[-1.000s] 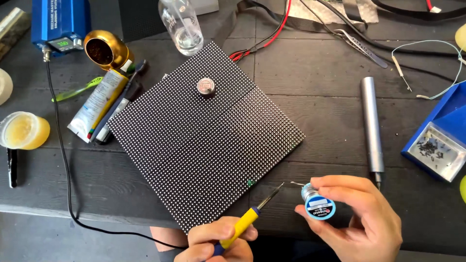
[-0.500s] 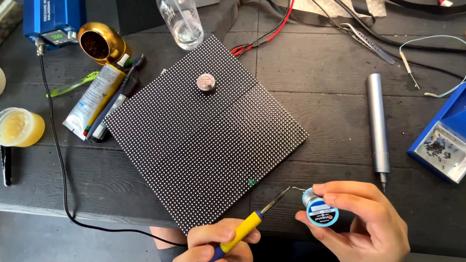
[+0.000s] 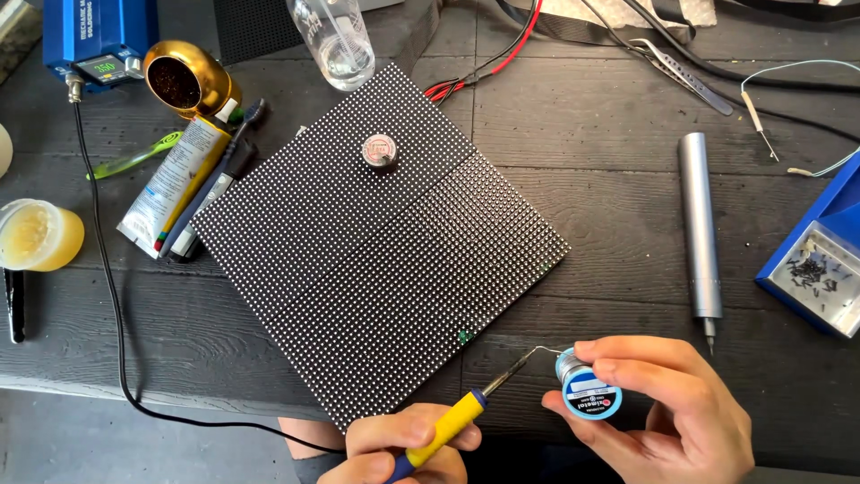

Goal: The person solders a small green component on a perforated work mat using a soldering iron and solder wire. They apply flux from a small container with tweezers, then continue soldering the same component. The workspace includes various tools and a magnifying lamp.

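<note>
A dark wooden tabletop (image 3: 627, 224) carries the work; nearest, the left hand (image 3: 403, 448) grips a yellow-handled soldering iron (image 3: 457, 414); the right hand (image 3: 672, 417) pinches a solder spool (image 3: 587, 394), its wire meeting the iron's tip just beside the black dotted LED panel (image 3: 376, 242); beyond lies a grey electric screwdriver (image 3: 699, 233).

Left hand (image 3: 394, 448) cut off by bottom edge; only knuckles and fingers show, and the iron's (image 3: 448, 426) handle end is lost inside the grip. Right hand (image 3: 667, 417) covers most of the solder spool (image 3: 587, 394); wrist runs out of frame. Bottle (image 3: 333, 40) top cut by upper edge. Blue station (image 3: 98, 40) partly off frame, its display too small to read. Tray (image 3: 820, 269) clipped at right, contents too tiny to tell.
</note>
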